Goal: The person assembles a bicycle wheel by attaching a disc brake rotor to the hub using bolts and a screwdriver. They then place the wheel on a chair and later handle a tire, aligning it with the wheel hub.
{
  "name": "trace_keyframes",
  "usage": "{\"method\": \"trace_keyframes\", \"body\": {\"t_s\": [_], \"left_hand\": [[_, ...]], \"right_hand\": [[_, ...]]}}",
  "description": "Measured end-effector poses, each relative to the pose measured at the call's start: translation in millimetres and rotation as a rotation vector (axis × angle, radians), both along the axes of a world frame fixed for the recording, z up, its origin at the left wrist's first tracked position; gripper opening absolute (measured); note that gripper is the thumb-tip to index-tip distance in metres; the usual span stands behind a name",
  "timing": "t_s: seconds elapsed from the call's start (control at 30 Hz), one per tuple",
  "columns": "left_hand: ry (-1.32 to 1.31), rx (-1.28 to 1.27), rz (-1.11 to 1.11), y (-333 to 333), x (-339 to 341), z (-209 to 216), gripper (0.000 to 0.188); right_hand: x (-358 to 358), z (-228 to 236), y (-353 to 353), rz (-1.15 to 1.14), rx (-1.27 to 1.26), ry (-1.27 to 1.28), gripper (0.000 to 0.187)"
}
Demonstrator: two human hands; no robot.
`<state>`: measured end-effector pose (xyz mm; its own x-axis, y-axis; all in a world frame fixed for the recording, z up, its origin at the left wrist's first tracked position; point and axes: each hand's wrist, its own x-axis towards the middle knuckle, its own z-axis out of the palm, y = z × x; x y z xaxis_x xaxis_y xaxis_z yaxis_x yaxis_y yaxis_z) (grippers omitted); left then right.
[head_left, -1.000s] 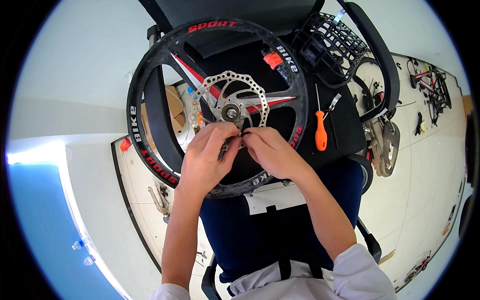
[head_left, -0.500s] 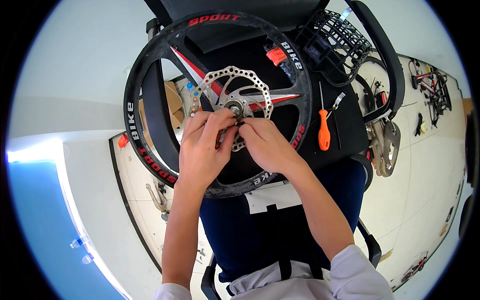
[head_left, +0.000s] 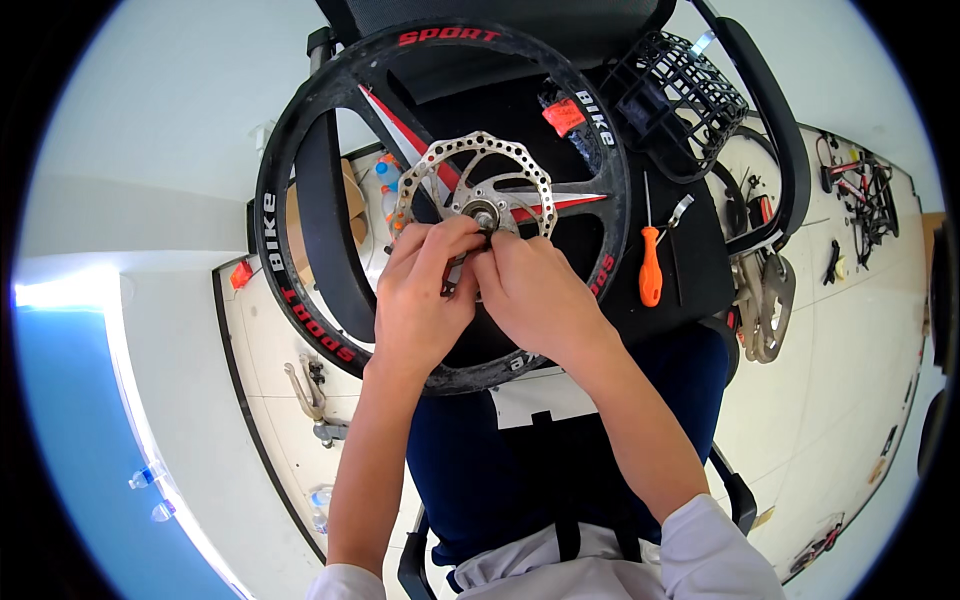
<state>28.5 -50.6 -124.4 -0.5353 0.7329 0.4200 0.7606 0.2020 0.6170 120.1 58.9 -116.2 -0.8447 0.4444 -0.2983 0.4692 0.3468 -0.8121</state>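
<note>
Fingers curled, a person's bare left hand (head_left: 425, 300) and right hand (head_left: 547, 297) meet beside the metal hub (head_left: 482, 212) of a black bicycle wheel with red-and-white spokes (head_left: 422, 150); whether they pinch anything cannot be told. The wheel overhangs a black chair seat's (head_left: 702, 250) left edge; an orange-handled screwdriver (head_left: 651, 270) lies near the right edge.

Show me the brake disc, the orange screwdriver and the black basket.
Brake disc (head_left: 484, 147), head view: on its holed outer rim.
Orange screwdriver (head_left: 651, 266), head view: on its handle.
Black basket (head_left: 676, 100), head view: on its lattice wall.
</note>
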Motion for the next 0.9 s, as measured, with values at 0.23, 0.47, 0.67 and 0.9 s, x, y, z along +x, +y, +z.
{"method": "trace_keyframes", "body": {"t_s": [0.23,0.47,0.67,0.9], "left_hand": [[-0.108,-0.051,0.030,2.4,1.0,5.3,0.041],[-0.125,-0.026,0.069,3.6,0.7,2.1,0.037],[-0.102,-0.016,0.078,4.2,1.0,-1.2,0.038],[-0.115,-0.014,0.092,1.0,3.1,-2.8,0.034]], "right_hand": [[-2.2,-14.1,1.6,-0.067,-0.178,0.170,0.032],[6.0,3.8,-12.0,-0.177,-0.013,0.132,0.023],[21.2,-8.4,-12.6,-0.187,-0.003,0.399,0.019],[19.9,-10.7,-22.1,-0.250,-0.251,0.391,0.015]]}}
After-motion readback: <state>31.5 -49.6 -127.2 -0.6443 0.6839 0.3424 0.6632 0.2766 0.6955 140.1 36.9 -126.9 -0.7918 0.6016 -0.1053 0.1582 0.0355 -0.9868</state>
